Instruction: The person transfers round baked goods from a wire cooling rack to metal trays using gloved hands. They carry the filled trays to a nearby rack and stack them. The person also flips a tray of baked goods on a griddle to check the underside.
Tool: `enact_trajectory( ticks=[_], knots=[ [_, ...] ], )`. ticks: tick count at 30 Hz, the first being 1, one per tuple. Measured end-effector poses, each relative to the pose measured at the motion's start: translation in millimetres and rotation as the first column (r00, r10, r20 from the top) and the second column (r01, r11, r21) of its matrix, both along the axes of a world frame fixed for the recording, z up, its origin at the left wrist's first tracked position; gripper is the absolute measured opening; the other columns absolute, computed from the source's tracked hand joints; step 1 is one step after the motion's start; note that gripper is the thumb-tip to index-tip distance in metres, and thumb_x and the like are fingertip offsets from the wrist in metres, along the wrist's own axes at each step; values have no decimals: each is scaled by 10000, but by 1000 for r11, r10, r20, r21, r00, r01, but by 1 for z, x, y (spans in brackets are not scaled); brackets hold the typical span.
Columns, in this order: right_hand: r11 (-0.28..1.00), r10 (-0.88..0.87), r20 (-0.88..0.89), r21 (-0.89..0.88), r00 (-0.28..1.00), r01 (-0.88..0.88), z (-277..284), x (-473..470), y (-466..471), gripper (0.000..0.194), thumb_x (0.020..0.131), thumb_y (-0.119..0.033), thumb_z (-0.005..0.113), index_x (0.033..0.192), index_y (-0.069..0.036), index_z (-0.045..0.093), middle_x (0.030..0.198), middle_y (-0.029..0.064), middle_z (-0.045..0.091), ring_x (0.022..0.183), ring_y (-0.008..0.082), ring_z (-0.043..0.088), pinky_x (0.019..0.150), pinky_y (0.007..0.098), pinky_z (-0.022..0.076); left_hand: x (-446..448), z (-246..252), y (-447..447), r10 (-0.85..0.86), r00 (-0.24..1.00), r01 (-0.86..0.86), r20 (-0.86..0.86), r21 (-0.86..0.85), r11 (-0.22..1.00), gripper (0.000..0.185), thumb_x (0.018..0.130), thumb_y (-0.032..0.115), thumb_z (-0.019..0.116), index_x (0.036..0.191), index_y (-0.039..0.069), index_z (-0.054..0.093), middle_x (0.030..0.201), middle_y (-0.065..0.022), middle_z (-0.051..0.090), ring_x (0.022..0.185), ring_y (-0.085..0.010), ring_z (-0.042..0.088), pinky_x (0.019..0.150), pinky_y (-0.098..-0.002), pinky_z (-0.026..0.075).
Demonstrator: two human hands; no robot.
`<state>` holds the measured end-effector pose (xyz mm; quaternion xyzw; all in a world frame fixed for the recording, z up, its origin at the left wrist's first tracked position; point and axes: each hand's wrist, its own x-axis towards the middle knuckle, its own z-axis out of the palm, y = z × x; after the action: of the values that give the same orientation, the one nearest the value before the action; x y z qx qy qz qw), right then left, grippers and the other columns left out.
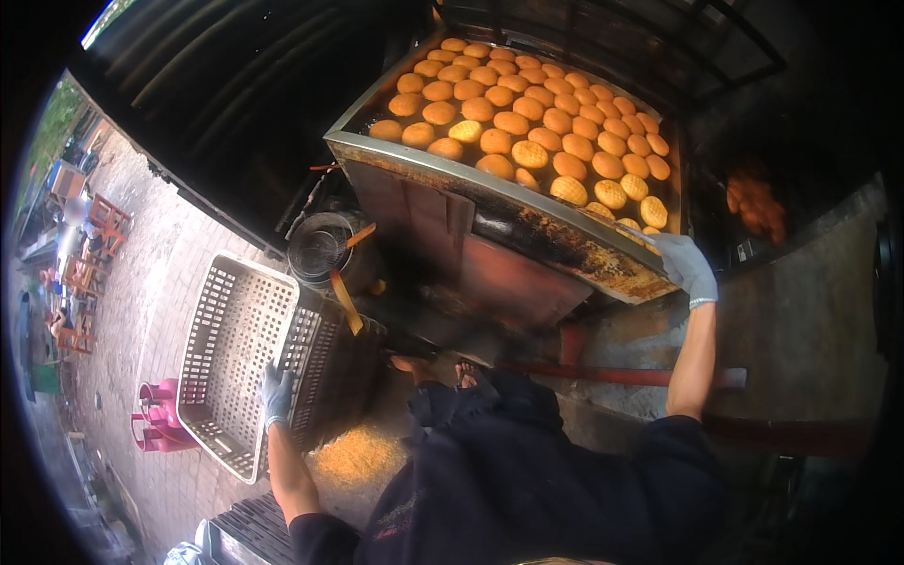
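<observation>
My gloved left hand rests at the near rim of a grey perforated plastic crate, its fingers over the edge; how firmly it grips cannot be told. At the right front corner of a metal frying vat, my gloved right hand is closed on a thin stick-like tool that reaches left over the rim among the food. Many round fried pieces float in dark oil in the vat. Most are orange-brown, while several near the front right are paler with a grid pattern.
Wire strainers with wooden handles lie on a pot between crate and vat. Pink gas cylinders stand beyond the crate. Yellow crumbs are heaped on the floor. A red bar runs low at the right. People sit far off at the left.
</observation>
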<state>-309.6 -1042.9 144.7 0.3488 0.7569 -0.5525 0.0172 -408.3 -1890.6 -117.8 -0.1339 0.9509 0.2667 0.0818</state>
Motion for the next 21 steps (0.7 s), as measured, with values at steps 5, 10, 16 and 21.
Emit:
enact_trajectory(
  ticks=[5,10,16,21],
  knots=[
    [971,14,-81,238,997,6,34,46,22,328,1019,-248,651,1229,-41,794,678,-96,543,554,20,436,494,234,308,-4,-8,-6,-2,1000,1,-4,-116,993,731,910,477,658,1534,129,505,1368,-205,678,1271,-486,552,1114,-569,401],
    [993,-45,-87,107,995,54,8,78,40,327,1017,-256,660,1239,-51,784,657,-100,532,526,40,399,472,266,306,-5,-6,-3,20,999,-19,32,-46,999,694,924,465,672,1499,101,535,1305,-201,709,1260,-454,571,1103,-558,418],
    [957,-274,58,-79,960,278,-58,57,63,285,995,-254,690,1214,-90,770,654,-117,486,503,46,409,442,276,290,-1,4,1,3,1000,-4,9,32,999,651,952,419,652,1493,78,532,1352,-223,691,1261,-415,617,1134,-542,400],
    [990,-130,-83,46,988,135,9,89,31,264,1030,-243,644,1153,-66,797,731,-96,562,584,40,431,503,256,313,-5,0,-4,-17,999,18,41,-19,1000,677,953,421,651,1523,89,501,1434,-213,653,1322,-481,549,1165,-564,359]
  ],
)
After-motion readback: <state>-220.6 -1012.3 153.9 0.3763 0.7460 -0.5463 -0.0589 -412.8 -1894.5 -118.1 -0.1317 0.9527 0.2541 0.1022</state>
